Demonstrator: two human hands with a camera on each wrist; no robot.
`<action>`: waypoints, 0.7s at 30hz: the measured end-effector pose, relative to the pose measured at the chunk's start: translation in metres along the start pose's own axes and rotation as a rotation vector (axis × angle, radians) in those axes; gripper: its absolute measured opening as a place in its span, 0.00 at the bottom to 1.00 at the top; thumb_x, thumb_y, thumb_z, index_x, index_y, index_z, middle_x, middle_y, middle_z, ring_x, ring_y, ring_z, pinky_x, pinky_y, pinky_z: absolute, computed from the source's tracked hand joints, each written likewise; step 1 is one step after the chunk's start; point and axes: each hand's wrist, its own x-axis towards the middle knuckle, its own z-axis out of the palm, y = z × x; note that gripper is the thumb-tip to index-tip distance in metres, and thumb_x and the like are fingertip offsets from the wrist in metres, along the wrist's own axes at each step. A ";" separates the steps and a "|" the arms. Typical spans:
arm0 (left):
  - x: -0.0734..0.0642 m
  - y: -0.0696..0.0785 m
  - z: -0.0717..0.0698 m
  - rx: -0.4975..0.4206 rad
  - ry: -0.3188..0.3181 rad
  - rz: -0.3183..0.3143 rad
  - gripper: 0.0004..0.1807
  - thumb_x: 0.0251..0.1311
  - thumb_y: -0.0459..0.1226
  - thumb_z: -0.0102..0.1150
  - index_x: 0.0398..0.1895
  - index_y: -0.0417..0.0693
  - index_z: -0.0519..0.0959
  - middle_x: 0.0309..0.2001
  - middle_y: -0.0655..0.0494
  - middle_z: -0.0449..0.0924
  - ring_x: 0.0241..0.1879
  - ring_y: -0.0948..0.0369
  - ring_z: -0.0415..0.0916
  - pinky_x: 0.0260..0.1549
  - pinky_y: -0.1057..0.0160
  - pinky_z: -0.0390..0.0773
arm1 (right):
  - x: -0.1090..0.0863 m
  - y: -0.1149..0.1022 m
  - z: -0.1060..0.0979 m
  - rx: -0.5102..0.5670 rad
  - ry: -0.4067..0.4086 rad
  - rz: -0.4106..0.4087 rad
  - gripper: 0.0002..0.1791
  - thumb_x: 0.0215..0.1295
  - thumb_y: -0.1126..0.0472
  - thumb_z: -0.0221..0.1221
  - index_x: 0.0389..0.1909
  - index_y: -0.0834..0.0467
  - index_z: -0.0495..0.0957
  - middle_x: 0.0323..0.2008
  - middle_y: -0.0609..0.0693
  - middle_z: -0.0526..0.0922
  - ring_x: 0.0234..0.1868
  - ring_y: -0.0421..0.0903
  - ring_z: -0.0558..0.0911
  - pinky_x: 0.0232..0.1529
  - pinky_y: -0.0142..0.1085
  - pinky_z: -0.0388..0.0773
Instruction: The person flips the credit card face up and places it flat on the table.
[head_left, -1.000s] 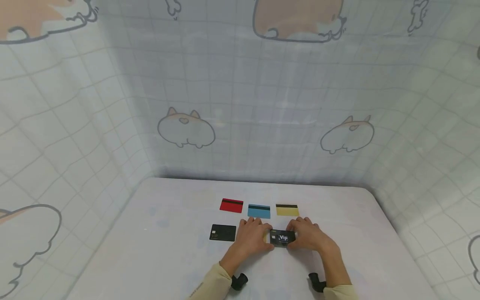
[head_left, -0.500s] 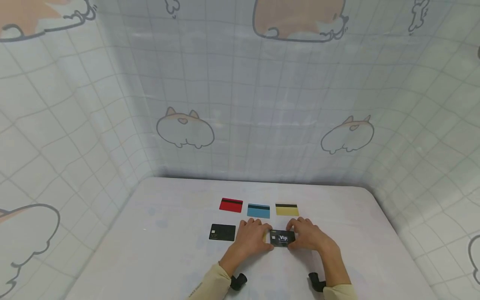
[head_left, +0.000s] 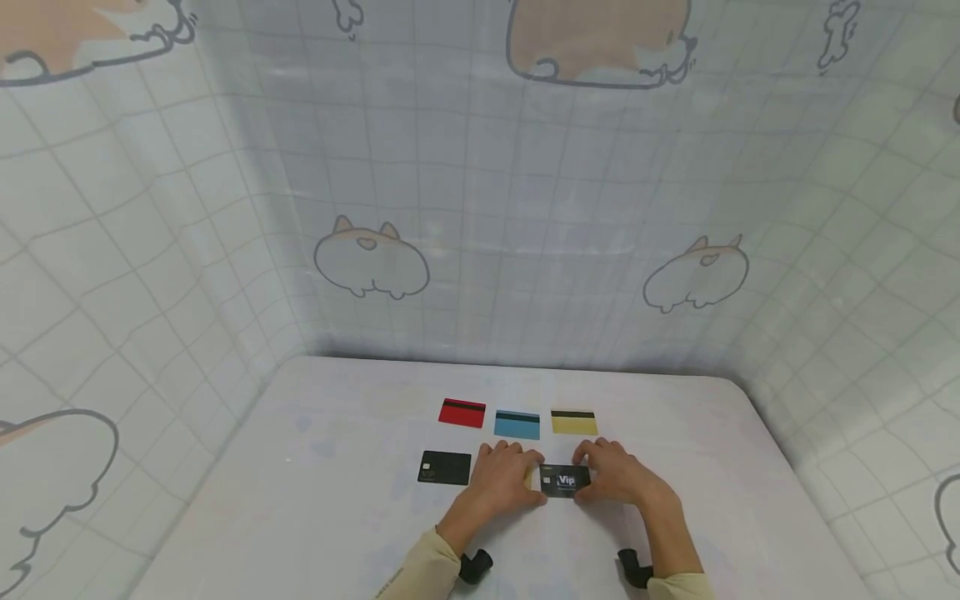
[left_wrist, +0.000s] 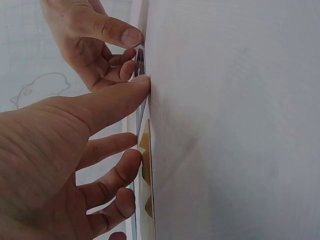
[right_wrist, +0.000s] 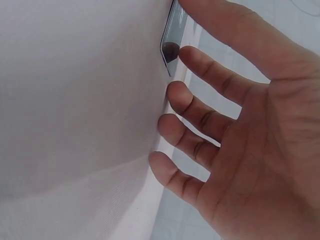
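A black card marked "Vip" (head_left: pixel 558 482) lies on the white table in the head view. My left hand (head_left: pixel 501 477) pinches its left end, thumb on the near edge and index finger on the far edge. At the right end, my right hand (head_left: pixel 617 473) pinches the card the same way, its other fingers curved beside it. Under my left hand's fingers is a pale card with golden shapes (left_wrist: pixel 146 170), mostly hidden in the head view. Left of that hand lies another black card with a chip (head_left: pixel 446 468).
Behind the hands, a red card (head_left: pixel 462 413), a blue card (head_left: pixel 517 425) and a yellow card (head_left: pixel 574 423) lie in a row, dark stripes up. Black elbow-shaped pieces (head_left: pixel 477 567) sit by both wrists. A patterned curtain (head_left: pixel 480 183) surrounds the white table (head_left: pixel 300 517).
Both hands keep their places at the Vip card's ends. The whole head view shifts very slightly; the cards stay where they were.
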 end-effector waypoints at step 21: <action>0.002 -0.010 -0.005 -0.019 0.071 0.018 0.31 0.54 0.59 0.71 0.62 0.63 0.79 0.41 0.63 0.81 0.48 0.59 0.74 0.49 0.49 0.71 | 0.003 -0.001 0.002 -0.020 0.002 -0.037 0.31 0.44 0.43 0.78 0.51 0.44 0.79 0.41 0.45 0.77 0.45 0.46 0.74 0.50 0.56 0.74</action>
